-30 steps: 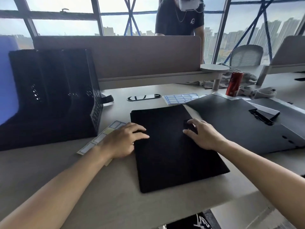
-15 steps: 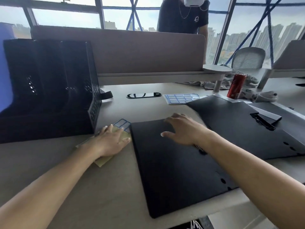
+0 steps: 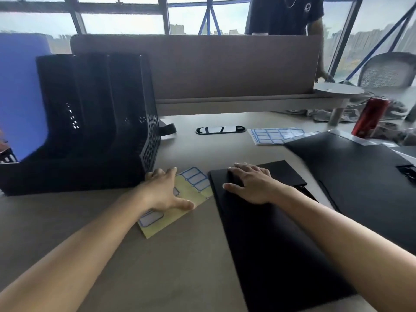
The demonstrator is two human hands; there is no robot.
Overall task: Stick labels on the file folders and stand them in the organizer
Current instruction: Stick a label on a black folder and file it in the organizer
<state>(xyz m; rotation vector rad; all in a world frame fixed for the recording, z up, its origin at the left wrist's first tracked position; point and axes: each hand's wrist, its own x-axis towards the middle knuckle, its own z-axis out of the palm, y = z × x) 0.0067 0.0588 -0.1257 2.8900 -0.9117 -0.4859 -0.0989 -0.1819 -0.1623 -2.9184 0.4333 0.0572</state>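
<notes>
Left hand (image 3: 164, 190) slid onto the yellow label sheet (image 3: 191, 193), right hand (image 3: 252, 184) on matte folder (image 3: 270, 244); all fingers (image 3: 249, 170) flat.

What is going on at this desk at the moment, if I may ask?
A person is labelling file folders. Their left hand rests on a partly used label sheet beside the organizer, and their right hand lies flat on a black folder on the desk. No label shows on that folder yet, and no folder can be seen in the organizer. A second sheet and more folders lie to the right.
</notes>
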